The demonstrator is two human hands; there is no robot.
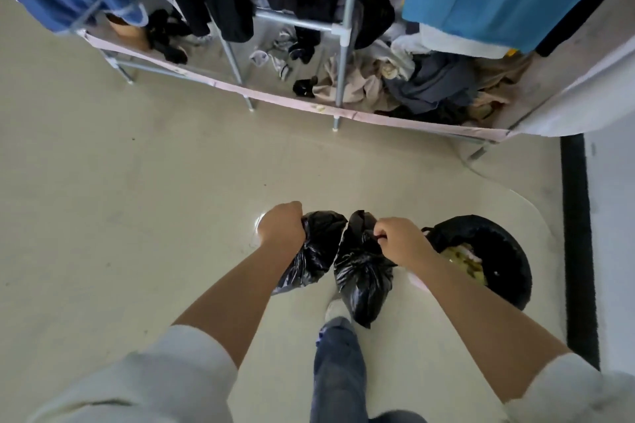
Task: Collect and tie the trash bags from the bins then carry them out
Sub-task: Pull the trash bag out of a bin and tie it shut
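— What was held, and how?

— A black trash bag [360, 271] was gripped above the pale floor [120, 199]. Its left flap [311, 251] was clenched in the left hand [281, 228], which was closed into a fist. The other flap was pinched between thumb and curled fingers of the right hand [398, 240]. The two flaps were drawn apart, with a gap seen between them.

— And the bin?

— A round bin [494, 257], lined with black plastic, was seen on the floor just right of the held bag, partly hidden by the right forearm. Yellowish waste [467, 264] was visible inside it.

— What else was seen?

— A jeans-clad leg [338, 364] was seen below the bag. Farther off, a metal garment rack [292, 21] was hung with dark and blue clothes, and crumpled clothing [412, 82] was heaped on its bottom shelf.
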